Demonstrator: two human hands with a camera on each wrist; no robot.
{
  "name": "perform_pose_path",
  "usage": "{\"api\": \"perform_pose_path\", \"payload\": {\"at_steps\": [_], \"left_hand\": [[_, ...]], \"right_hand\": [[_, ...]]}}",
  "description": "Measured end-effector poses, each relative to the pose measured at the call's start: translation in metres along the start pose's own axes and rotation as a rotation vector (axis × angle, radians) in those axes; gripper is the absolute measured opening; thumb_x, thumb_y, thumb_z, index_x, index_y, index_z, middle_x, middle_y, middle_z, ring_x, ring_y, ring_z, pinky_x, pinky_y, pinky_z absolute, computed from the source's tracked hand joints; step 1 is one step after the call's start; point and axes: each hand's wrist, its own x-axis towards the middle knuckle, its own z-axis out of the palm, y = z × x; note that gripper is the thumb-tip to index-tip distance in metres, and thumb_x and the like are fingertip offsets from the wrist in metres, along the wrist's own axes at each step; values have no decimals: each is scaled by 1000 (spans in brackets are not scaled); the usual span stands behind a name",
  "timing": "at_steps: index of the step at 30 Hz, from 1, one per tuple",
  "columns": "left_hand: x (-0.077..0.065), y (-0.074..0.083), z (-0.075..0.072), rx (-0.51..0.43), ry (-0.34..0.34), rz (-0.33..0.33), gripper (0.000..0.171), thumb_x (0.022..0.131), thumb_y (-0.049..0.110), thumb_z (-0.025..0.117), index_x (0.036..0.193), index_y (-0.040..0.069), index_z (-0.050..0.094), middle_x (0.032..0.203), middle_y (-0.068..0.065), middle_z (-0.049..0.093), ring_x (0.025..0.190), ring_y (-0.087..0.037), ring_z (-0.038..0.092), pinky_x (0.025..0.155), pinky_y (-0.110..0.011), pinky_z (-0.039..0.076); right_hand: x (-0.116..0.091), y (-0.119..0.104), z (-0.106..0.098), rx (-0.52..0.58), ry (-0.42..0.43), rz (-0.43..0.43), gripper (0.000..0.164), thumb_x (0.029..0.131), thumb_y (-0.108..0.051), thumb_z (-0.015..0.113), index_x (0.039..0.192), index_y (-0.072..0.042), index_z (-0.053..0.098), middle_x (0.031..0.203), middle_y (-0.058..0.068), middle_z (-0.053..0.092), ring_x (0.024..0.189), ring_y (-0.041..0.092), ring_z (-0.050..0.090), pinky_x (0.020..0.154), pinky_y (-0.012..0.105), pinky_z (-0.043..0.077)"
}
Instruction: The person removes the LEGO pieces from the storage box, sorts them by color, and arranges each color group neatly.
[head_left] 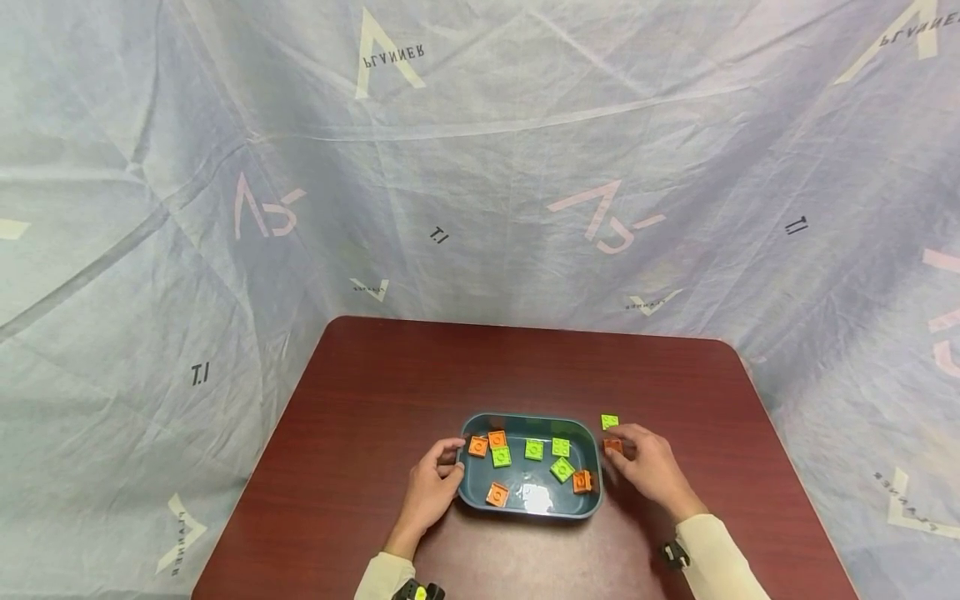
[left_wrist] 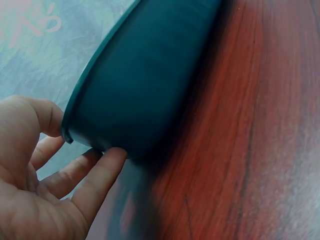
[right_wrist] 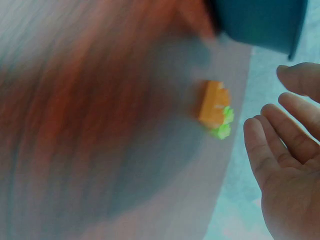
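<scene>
A dark teal tray (head_left: 517, 510) stands on the table with orange and green toy building bricks inside. My left hand (head_left: 432, 486) grips its left end; in the left wrist view, fingers (left_wrist: 102, 182) touch the tray's wall (left_wrist: 130, 95) and rim. To the right of the tray, my right hand (head_left: 651, 465) hovers over an orange brick (head_left: 612, 446), thumb and fingers spread around it. The right wrist view shows a gap between these fingers (right_wrist: 257, 140) and the orange brick (right_wrist: 212, 105). Just behind that brick lies a green brick (head_left: 609, 422).
The dark red wooden table (head_left: 360, 392) has rounded far corners. Pale printed sheets (head_left: 480, 167) hang behind it and on both sides. Within the tray, an orange brick (head_left: 497, 494) lies near the front wall and a green brick (head_left: 533, 450) near the middle.
</scene>
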Motion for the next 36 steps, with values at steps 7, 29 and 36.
{"api": "perform_pose_path", "payload": {"at_steps": [7, 29, 36], "left_hand": [[0, 1, 0, -9, -2, 3, 37, 100, 11, 68, 136, 18, 67, 121, -14, 73, 89, -19, 74, 61, -27, 57], [0, 1, 0, 11, 8, 18, 36, 101, 13, 68, 136, 20, 68, 121, -12, 73, 89, -16, 74, 62, -27, 57], [-1, -1, 0, 8, 2, 10, 36, 102, 14, 68, 137, 22, 67, 122, -12, 73, 85, -15, 73, 61, -27, 57]], "right_hand": [[1, -22, -2, -6, 50, -65, 40, 88, -9, 86, 125, -6, 75, 120, 11, 75, 96, 28, 78, 81, 46, 63], [1, -89, 37, 119, -4, -154, 41, 85, -7, 88, 124, -4, 75, 119, 9, 75, 87, 27, 76, 77, 40, 63], [0, -98, 59, 164, -86, -160, 38, 87, -8, 86, 124, -3, 75, 119, 9, 74, 98, 29, 76, 85, 44, 63]]}}
